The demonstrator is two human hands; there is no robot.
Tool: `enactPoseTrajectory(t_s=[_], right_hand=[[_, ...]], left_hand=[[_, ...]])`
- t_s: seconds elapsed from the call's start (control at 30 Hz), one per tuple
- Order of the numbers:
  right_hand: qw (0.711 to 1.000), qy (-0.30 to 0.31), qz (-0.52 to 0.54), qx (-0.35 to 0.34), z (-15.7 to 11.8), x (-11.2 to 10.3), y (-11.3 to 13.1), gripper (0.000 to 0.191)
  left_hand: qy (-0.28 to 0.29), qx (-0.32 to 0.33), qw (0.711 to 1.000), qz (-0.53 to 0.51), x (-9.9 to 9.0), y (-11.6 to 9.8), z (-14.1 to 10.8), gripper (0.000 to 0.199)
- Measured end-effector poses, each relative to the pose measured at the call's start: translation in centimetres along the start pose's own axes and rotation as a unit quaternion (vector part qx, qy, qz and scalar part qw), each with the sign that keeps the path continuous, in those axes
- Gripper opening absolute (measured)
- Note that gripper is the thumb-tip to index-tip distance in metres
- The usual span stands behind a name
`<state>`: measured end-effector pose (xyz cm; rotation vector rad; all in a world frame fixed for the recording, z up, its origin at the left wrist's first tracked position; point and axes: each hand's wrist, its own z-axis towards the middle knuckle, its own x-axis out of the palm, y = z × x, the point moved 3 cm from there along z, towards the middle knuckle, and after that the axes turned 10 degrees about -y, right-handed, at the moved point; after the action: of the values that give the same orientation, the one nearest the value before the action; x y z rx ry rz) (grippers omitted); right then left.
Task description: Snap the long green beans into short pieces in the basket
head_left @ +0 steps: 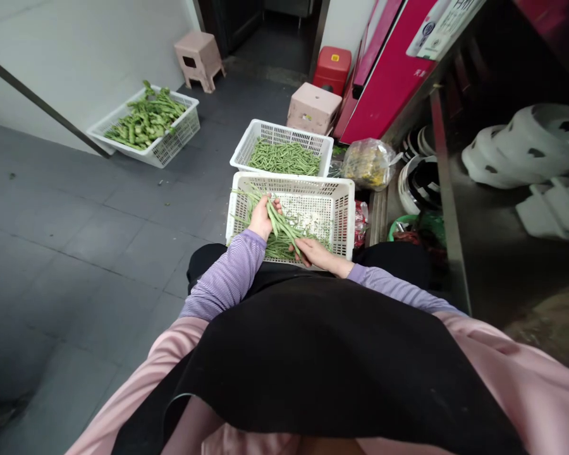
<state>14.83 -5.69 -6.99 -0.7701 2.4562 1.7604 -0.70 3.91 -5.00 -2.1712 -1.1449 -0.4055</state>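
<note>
My left hand (262,217) is closed round a bunch of long green beans (277,221), which slants down to the right across the near white basket (349,215). At the lower end of the bunch, my right hand (314,251) has its fingers closed on the bean ends. Whole long beans lie in the basket under and left of my hands, and small green scraps are scattered over its slotted bottom. Just beyond stands a second white basket (246,140), holding many short cut bean pieces (287,158).
On the left, a white basket (180,148) of leafy green stalks (146,120) stands by the wall. Pink stools (201,57) and a red bin (332,68) are farther back. A knotted plastic bag (367,164) lies right of the baskets, beside a metal shelf (448,208) with stacked white containers.
</note>
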Motion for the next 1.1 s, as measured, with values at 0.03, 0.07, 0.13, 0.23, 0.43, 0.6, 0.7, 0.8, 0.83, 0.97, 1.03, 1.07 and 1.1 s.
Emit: enactPoseTrajectory(t_s=[0.03, 0.07, 0.13, 0.23, 0.43, 0.6, 0.7, 0.8, 0.83, 0.97, 1.03, 1.07, 1.1], right_hand=[[0.999, -0.005, -0.038, -0.012, -0.1, -0.2, 0.2, 0.046], [0.996, -0.017, -0.078, -0.028, -0.2, -0.5, 0.5, 0.047], [0.988, -0.054, -0.131, -0.060, -0.3, -1.6, 1.2, 0.048], [0.990, -0.083, -0.087, -0.069, -0.6, -3.9, 1.9, 0.044], [0.952, -0.020, 0.299, 0.057, -0.3, -6.8, 2.2, 0.048], [0.945, 0.093, 0.302, 0.086, 0.7, -5.1, 3.0, 0.049], [0.972, 0.125, 0.188, 0.060, 1.1, -3.9, 3.5, 0.051], [0.993, 0.114, 0.038, -0.014, 1.8, -3.7, 4.2, 0.050], [0.993, 0.111, -0.004, -0.040, 2.0, -3.8, 4.5, 0.048], [0.991, 0.105, -0.056, -0.061, 2.6, -4.4, 4.6, 0.034], [0.996, 0.083, -0.015, -0.027, 2.7, -4.8, 4.0, 0.025], [0.998, 0.064, 0.012, -0.009, 2.7, -4.9, 3.6, 0.022], [0.998, 0.045, 0.033, 0.007, 2.7, -4.9, 3.2, 0.021]], left_hand=[[-0.005, 0.002, 1.000, 0.000, -0.1, 0.1, 0.1, 0.022], [-0.017, 0.008, 1.000, 0.001, -0.1, 0.2, 0.2, 0.022], [-0.054, 0.032, 0.998, 0.001, -0.3, 0.1, 0.5, 0.021], [-0.117, 0.094, 0.989, -0.009, -0.7, -0.9, 1.2, 0.022], [-0.038, 0.184, 0.978, 0.094, -0.2, -0.8, 0.0, 0.031], [0.167, 0.030, 0.946, 0.276, 0.3, 3.6, -2.6, 0.022], [0.148, 0.029, 0.943, 0.296, -0.2, 4.3, -2.3, 0.028], [0.098, 0.049, 0.939, 0.325, -0.8, 4.3, -1.3, 0.034], [0.091, 0.046, 0.937, 0.334, -0.9, 4.3, -1.1, 0.033], [0.089, 0.057, 0.948, 0.301, -0.5, 3.5, -1.2, 0.030], [0.082, 0.105, 0.956, 0.261, -0.1, 2.6, -1.4, 0.030], [0.077, 0.128, 0.957, 0.247, 0.0, 2.2, -1.5, 0.030], [0.074, 0.146, 0.958, 0.237, 0.1, 1.9, -1.5, 0.031]])
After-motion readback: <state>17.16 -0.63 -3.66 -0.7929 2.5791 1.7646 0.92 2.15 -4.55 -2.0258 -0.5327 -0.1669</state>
